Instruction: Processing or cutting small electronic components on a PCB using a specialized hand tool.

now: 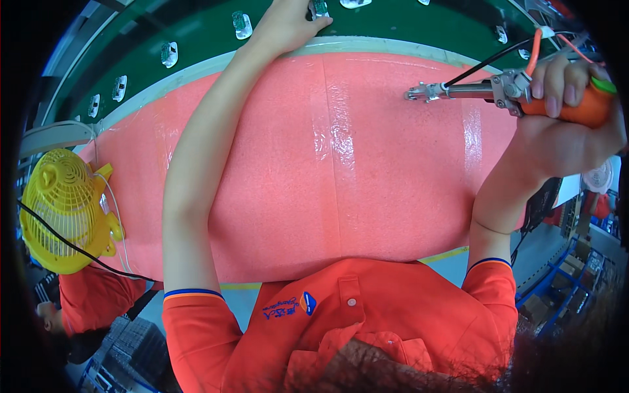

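Observation:
My left hand [288, 27] reaches over the far edge of the pink work surface [393, 170] to the green conveyor belt [419, 29]. Its thumb and fingers close on a small white part with a green circuit board [320, 9], partly cut off by the upper edge. At the right, my right hand [563, 92] is wrapped round the orange grip of a power screwdriver [472, 90]. The tool's long metal nose points left above the pink surface, and a black hose and an orange tube run to it.
Several more white parts with green boards [242, 25] sit spaced along the belt. A yellow caged fan [62, 209] with a cable stands at the left. Beyond it is another person's red sleeve [92, 298]. Blue racks with boxes [563, 275] stand at the lower right.

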